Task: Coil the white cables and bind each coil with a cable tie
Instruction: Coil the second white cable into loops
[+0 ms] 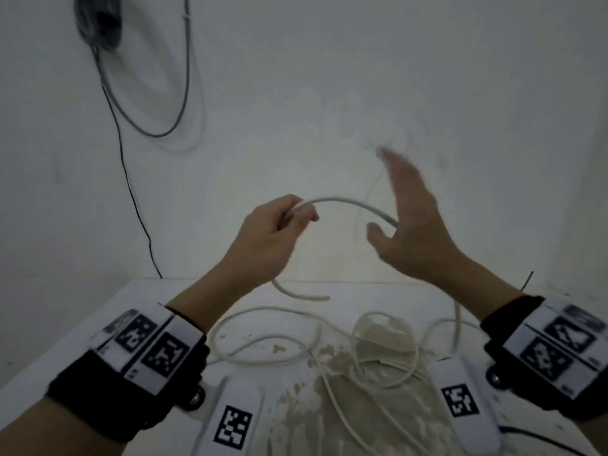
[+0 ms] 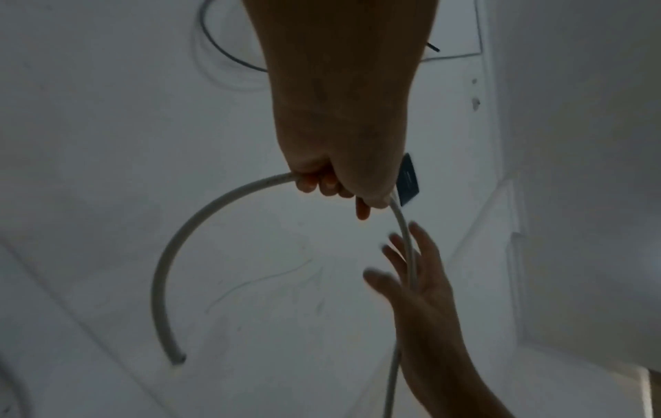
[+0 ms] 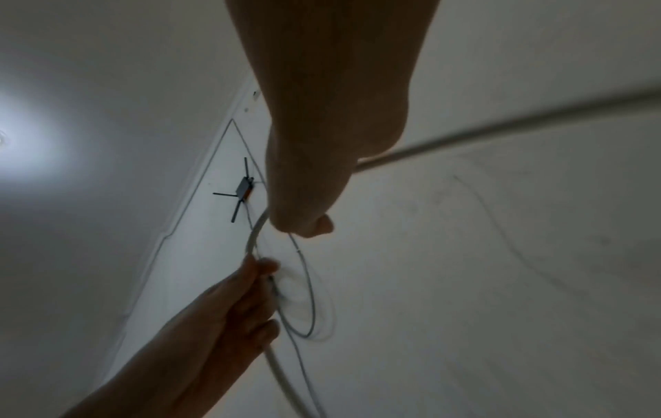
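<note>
My left hand (image 1: 296,215) is raised above the table and grips a stiff white cable (image 1: 345,202) near its end. The short free end (image 1: 306,296) curves down below that hand. From the grip the cable arches right to my right hand (image 1: 399,209), which is open with straight fingers, the cable lying across its palm. Past that hand the cable drops to the table (image 1: 457,317). The left wrist view shows the left hand (image 2: 332,186) curled round the cable (image 2: 168,260) and the flat right hand (image 2: 411,265). In the right wrist view the cable (image 3: 500,128) runs past the right hand (image 3: 314,223).
Loose white cables (image 1: 263,353) lie tangled on the white table (image 1: 82,324), over a stained patch with a pale bundle (image 1: 381,334). Two white tagged blocks (image 1: 237,419) (image 1: 460,399) sit near the front edge. A grey cable loop (image 1: 184,93) and a black wire (image 1: 131,192) hang on the wall.
</note>
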The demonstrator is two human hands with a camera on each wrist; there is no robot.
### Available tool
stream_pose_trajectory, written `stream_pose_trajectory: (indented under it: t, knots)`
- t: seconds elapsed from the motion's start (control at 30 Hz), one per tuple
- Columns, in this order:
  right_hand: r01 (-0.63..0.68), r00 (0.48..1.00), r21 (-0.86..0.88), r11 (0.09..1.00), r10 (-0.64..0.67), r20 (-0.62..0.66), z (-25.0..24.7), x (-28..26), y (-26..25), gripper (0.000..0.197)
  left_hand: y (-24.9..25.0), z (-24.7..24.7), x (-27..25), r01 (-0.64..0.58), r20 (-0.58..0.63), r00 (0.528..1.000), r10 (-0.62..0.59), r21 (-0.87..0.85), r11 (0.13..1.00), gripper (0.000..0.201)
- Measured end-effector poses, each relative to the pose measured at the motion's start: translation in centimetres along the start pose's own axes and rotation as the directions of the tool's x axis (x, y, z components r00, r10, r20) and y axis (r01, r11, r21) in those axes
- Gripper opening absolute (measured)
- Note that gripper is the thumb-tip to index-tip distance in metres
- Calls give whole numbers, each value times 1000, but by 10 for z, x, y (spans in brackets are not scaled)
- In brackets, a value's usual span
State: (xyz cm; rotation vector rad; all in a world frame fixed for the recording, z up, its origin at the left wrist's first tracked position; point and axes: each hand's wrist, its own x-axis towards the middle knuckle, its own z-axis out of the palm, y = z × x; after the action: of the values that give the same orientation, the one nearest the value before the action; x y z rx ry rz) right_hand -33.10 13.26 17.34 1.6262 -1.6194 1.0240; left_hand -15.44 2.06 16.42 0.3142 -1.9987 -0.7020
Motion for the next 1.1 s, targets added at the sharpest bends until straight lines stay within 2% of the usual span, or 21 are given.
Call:
stream_pose_trajectory:
  t: [0.03,0.07,0.13,0.2,0.3,0.37,0.4,0.47,0.5,0.57,0.63,0.7,0.77,0.83,0.97,1.03,1.1]
  knots:
    - [71,997,119,990,-76,32,3,1,-10,64,5,2,1,-34,-1,999,34,19,999,22]
    - [42,995,241,970,-63,79,4,2,-21,45,6,2,2,-47,-29,998,47,11,999,21]
    - [-96,989,434,896,37,144,-1,5,-36,7,5,-1,3,-21,-81,997,16,-66,998,19]
    - [-148,989,532,833,124,81,-7,9,-37,18,-1,-6,0,31,-63,997,-40,-136,990,18]
    - [-191,964,707,681,266,4,-20,16,-30,28,-17,-15,-11,144,1,989,-147,-185,972,21]
    - [-217,945,713,667,327,-18,-24,18,-22,26,-25,-18,-19,257,71,966,-247,-310,915,26]
    - [-241,940,672,700,341,-19,-24,17,-19,24,-25,-17,-22,312,123,950,-288,-426,849,29]
    - [-330,925,554,765,379,28,-16,12,-16,22,-21,-14,-24,385,212,917,-339,-694,608,33]
    - [-396,907,507,766,412,86,-10,7,-18,23,-18,-12,-24,377,223,909,-351,-800,467,34]
    - [-526,848,535,661,459,266,5,-4,-26,24,-10,-7,-20,270,164,908,-385,-933,240,36]
    - [-617,785,597,513,456,420,19,-15,-39,26,-4,-2,-16,113,62,888,-456,-990,85,36]
    - [-647,751,678,348,445,488,28,-22,-52,28,-2,3,-13,-23,-5,833,-553,-999,-26,37]
    - [-637,734,749,183,443,516,33,-24,-62,28,-1,7,-13,-119,-29,784,-620,-987,-104,39]
    - [-608,736,785,121,456,500,36,-24,-68,24,-1,11,-15,-165,-31,755,-655,-976,-143,40]
    - [-510,790,856,82,439,429,41,-27,-73,27,-1,15,-18,-189,-15,727,-687,-965,-179,39]
    - [-475,820,874,105,413,396,41,-28,-76,31,1,18,-18,-188,-4,738,-675,-962,-199,39]
    - [-446,838,886,125,406,364,42,-29,-77,25,4,20,-20,-168,21,755,-656,-960,-225,39]
